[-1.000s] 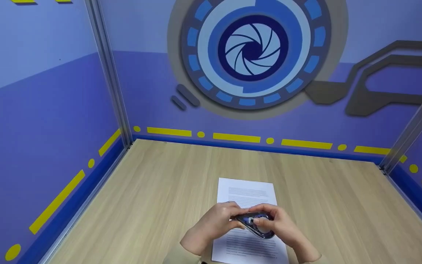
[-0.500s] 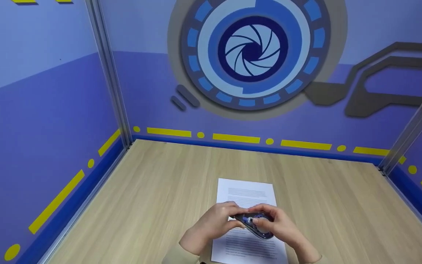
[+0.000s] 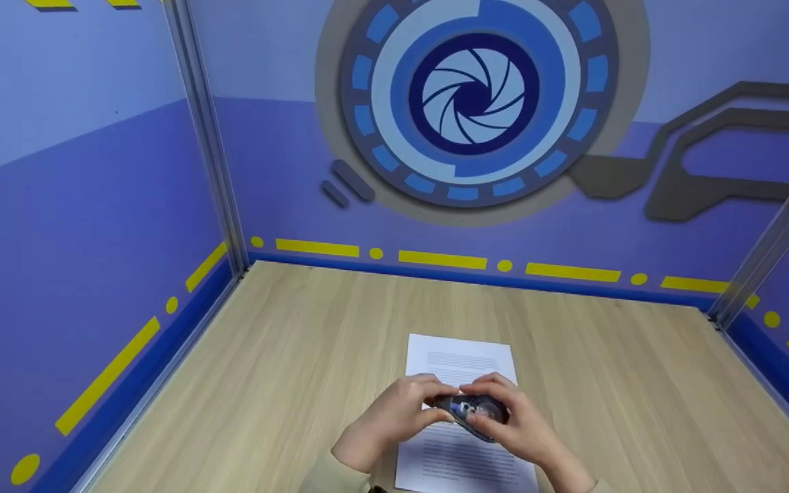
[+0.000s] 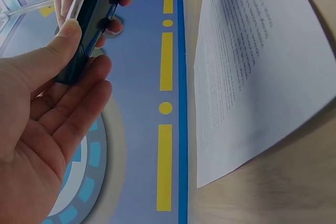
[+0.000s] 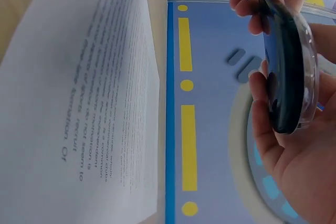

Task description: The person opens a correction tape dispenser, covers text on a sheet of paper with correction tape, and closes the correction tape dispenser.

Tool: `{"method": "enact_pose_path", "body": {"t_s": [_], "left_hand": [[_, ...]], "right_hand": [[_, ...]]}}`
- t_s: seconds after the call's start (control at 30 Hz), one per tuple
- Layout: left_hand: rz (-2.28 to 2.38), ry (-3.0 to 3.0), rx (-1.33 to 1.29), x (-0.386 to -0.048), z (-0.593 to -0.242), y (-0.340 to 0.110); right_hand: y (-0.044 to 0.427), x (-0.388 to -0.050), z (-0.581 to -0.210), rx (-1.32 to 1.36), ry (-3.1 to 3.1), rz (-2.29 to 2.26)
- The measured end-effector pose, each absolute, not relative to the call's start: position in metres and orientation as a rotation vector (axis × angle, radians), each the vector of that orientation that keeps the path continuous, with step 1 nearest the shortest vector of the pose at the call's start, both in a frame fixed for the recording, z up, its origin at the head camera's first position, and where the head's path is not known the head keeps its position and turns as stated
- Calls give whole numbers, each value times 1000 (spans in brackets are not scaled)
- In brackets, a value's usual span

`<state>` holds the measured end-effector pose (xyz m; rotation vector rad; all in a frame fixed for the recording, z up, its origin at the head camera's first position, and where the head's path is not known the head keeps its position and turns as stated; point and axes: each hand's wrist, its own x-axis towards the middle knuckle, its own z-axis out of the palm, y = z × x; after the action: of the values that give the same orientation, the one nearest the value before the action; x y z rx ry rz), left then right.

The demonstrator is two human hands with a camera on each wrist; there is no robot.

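Both hands hold a correction tape dispenser (image 3: 492,407) above a printed sheet of paper (image 3: 459,352) in the head view. Its case is dark on one side and clear on the other, with white and blue parts inside. My left hand (image 3: 394,415) pinches the narrow end between thumb and fingers; the left wrist view shows the dark edge of the dispenser (image 4: 97,22) there. Around the wide, rounded end, my right hand (image 3: 523,423) curls its fingers, with the thumb on the clear face. The tip is hidden behind the left fingers.
The sheet lies flat on a wood-grain table (image 3: 312,356), printed text facing up. Blue-purple panels (image 3: 264,171) with yellow markings enclose the table at the back and sides, and metal posts (image 3: 209,137) stand at the rear corners.
The dispenser has tilted slightly and shifted a little up and left in the head view. My right thumb and fingers have moved slightly on its case. Both hands keep their grip.
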<state>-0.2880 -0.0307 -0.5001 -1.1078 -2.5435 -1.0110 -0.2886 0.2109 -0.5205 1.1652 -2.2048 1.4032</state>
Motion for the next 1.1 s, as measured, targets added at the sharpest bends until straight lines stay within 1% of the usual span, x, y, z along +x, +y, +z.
{"method": "enact_pose_path", "body": {"t_s": [0.13,0.27,0.43,0.6,0.87,0.97,1.1], "left_hand": [[-1119,-2563,-1081,-290,-499,-34],[-1176,-2570,-1078,-292,-500,-35],[-1186,-2579,-1072,-293,-502,-35],[-1194,-2606,-1029,-293,-505,-33],[-1251,-2623,-884,-294,-505,-34],[-1218,-2616,-807,-297,-506,-39],[-1096,-2670,-662,-301,-510,-48]], "right_hand": [[211,-287,-520,1190,-2211,1341],[209,-284,-515,1202,-2216,1182],[209,-281,-513,1130,-2297,1025],[210,-279,-515,1022,-2406,998],[213,-283,-519,953,-2406,1025],[221,-287,-521,873,-2402,1067],[239,-293,-525,670,-2478,1056]]}}
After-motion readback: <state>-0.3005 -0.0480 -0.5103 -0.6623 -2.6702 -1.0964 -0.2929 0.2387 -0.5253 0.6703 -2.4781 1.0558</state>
